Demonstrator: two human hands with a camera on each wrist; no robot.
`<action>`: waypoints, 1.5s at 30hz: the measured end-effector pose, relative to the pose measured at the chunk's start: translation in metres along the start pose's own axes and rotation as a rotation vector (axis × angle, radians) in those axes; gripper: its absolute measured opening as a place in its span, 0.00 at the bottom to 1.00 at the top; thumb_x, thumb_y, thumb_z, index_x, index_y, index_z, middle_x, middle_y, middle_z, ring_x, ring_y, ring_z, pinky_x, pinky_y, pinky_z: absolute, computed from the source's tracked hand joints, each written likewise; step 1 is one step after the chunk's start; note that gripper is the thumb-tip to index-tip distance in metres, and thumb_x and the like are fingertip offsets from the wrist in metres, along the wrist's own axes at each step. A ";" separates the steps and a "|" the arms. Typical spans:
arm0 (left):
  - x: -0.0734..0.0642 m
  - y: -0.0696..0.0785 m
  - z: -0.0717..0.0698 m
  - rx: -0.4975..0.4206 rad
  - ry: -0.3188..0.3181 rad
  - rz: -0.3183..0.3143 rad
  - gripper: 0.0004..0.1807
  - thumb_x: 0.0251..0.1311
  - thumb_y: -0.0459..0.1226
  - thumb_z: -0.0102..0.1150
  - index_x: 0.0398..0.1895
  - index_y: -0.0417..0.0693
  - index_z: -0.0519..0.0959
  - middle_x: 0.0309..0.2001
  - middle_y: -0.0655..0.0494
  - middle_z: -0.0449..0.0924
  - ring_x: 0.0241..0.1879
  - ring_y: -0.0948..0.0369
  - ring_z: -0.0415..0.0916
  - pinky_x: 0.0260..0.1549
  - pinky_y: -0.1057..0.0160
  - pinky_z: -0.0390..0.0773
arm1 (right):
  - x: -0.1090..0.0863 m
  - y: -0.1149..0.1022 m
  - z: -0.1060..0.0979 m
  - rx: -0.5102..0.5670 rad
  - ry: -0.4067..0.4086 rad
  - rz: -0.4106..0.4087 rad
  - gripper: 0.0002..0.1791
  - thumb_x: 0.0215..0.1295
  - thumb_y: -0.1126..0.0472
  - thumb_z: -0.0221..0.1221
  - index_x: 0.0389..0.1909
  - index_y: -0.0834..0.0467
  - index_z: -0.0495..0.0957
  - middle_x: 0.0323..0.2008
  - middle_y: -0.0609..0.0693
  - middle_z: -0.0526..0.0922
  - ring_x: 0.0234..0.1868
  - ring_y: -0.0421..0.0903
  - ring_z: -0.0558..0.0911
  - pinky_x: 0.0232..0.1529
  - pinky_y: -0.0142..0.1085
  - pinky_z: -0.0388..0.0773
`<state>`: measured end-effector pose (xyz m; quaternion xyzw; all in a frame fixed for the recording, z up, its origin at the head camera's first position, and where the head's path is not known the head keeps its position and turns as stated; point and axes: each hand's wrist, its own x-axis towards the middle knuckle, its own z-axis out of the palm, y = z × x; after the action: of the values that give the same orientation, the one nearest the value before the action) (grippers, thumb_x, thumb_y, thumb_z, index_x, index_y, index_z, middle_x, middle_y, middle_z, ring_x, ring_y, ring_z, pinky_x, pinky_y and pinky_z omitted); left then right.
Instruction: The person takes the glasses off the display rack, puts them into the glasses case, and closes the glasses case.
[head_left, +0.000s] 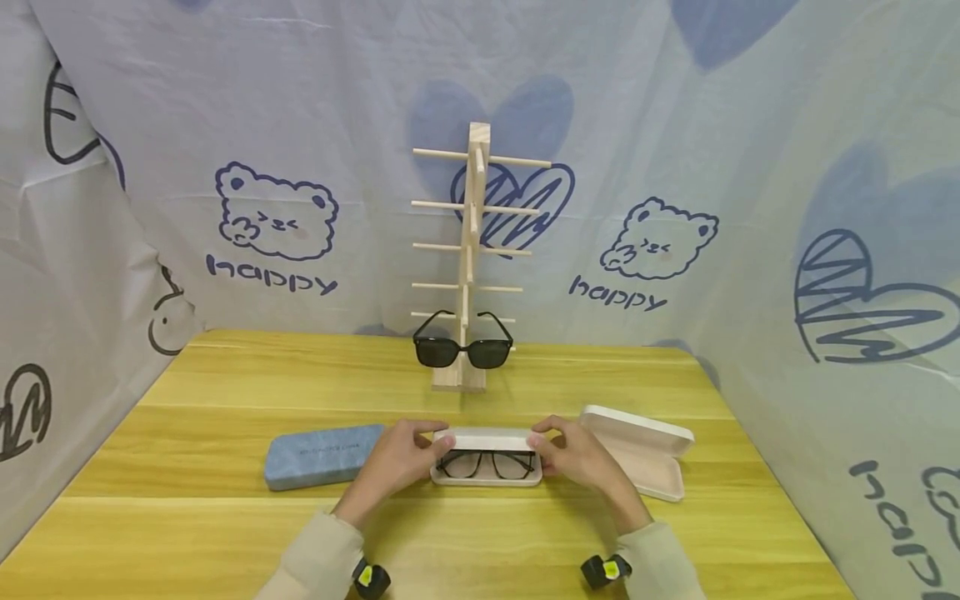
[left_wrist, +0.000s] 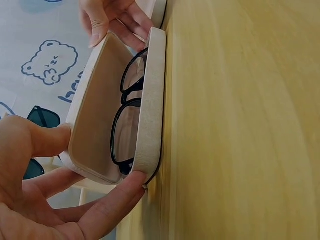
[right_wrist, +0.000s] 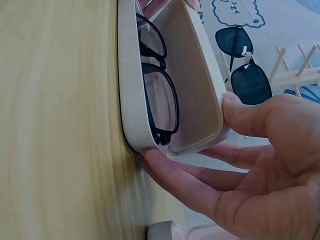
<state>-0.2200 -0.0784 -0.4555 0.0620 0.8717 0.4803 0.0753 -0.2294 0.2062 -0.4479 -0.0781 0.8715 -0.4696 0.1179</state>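
A whitish glasses case point(head_left: 491, 439) sits on the table between both hands, its lid raised partway. Inside lies a pair of black-framed eyeglasses point(left_wrist: 125, 97), lenses toward the opening. My left hand point(head_left: 401, 458) grips the left end, thumb on the lid's rim and fingers at the base. At the opposite end, my right hand point(head_left: 581, 457) holds the case the same way, its thumb point(right_wrist: 237, 112) against the lid edge. The lower part of the eyeglasses is hidden by the case's front wall in the wrist views.
A blue glasses case point(head_left: 322, 457) lies closed at the left. Another whitish case point(head_left: 652, 471) stands open at the right. Behind, a wooden display rack point(head_left: 472, 217) with pegs carries black sunglasses point(head_left: 487, 354) low down. Printed cloth surrounds the wooden table point(head_left: 225, 542).
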 end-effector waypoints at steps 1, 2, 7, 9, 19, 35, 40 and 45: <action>0.000 0.000 0.000 0.001 0.001 0.002 0.22 0.71 0.48 0.63 0.64 0.49 0.82 0.48 0.42 0.89 0.24 0.58 0.84 0.24 0.61 0.78 | 0.000 0.001 0.000 -0.005 0.000 -0.003 0.22 0.77 0.54 0.58 0.62 0.66 0.75 0.50 0.67 0.86 0.42 0.53 0.90 0.44 0.43 0.89; -0.001 0.000 0.000 -0.001 0.001 0.004 0.22 0.71 0.47 0.63 0.64 0.49 0.82 0.48 0.42 0.89 0.24 0.58 0.84 0.25 0.61 0.79 | 0.000 0.002 0.000 -0.006 0.001 -0.002 0.22 0.77 0.54 0.58 0.62 0.66 0.75 0.50 0.67 0.86 0.42 0.53 0.90 0.44 0.43 0.89; -0.001 -0.001 0.000 0.008 0.012 0.014 0.22 0.70 0.47 0.65 0.62 0.50 0.83 0.50 0.41 0.88 0.27 0.59 0.86 0.29 0.60 0.82 | 0.000 0.003 -0.001 -0.021 -0.010 -0.011 0.23 0.77 0.54 0.58 0.62 0.66 0.75 0.49 0.67 0.86 0.40 0.54 0.91 0.45 0.43 0.89; -0.001 -0.002 0.000 0.016 0.019 0.020 0.21 0.69 0.47 0.65 0.61 0.51 0.84 0.50 0.41 0.89 0.30 0.58 0.87 0.30 0.59 0.83 | -0.001 0.002 -0.001 -0.022 -0.016 -0.014 0.23 0.77 0.54 0.58 0.62 0.67 0.75 0.50 0.68 0.86 0.40 0.55 0.91 0.45 0.44 0.89; -0.004 -0.002 -0.001 0.040 0.048 0.048 0.20 0.67 0.48 0.68 0.58 0.52 0.86 0.52 0.39 0.87 0.51 0.46 0.86 0.39 0.51 0.87 | -0.002 0.002 -0.003 -0.021 -0.033 -0.029 0.23 0.77 0.56 0.59 0.62 0.68 0.74 0.47 0.68 0.87 0.38 0.56 0.91 0.44 0.45 0.89; -0.003 -0.006 0.003 0.045 0.063 0.047 0.19 0.65 0.45 0.70 0.58 0.52 0.86 0.49 0.44 0.89 0.49 0.50 0.87 0.38 0.54 0.86 | -0.002 0.004 -0.002 -0.004 -0.032 -0.038 0.21 0.74 0.60 0.61 0.60 0.68 0.75 0.42 0.64 0.88 0.41 0.54 0.90 0.44 0.43 0.89; -0.005 -0.010 0.007 0.015 0.075 0.087 0.17 0.61 0.36 0.73 0.54 0.45 0.87 0.45 0.46 0.90 0.40 0.58 0.87 0.35 0.62 0.85 | -0.003 0.007 0.004 -0.052 0.048 -0.050 0.12 0.69 0.67 0.65 0.50 0.65 0.79 0.43 0.62 0.87 0.42 0.50 0.88 0.38 0.37 0.88; -0.008 -0.013 0.012 0.012 0.084 0.110 0.18 0.59 0.32 0.74 0.53 0.42 0.87 0.52 0.44 0.88 0.44 0.56 0.88 0.39 0.61 0.87 | -0.003 0.007 0.005 -0.152 0.070 -0.083 0.12 0.63 0.67 0.70 0.45 0.62 0.79 0.42 0.59 0.87 0.43 0.50 0.87 0.39 0.38 0.86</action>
<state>-0.2103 -0.0772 -0.4719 0.0899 0.8721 0.4809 0.0118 -0.2248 0.2063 -0.4560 -0.1062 0.9042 -0.4091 0.0615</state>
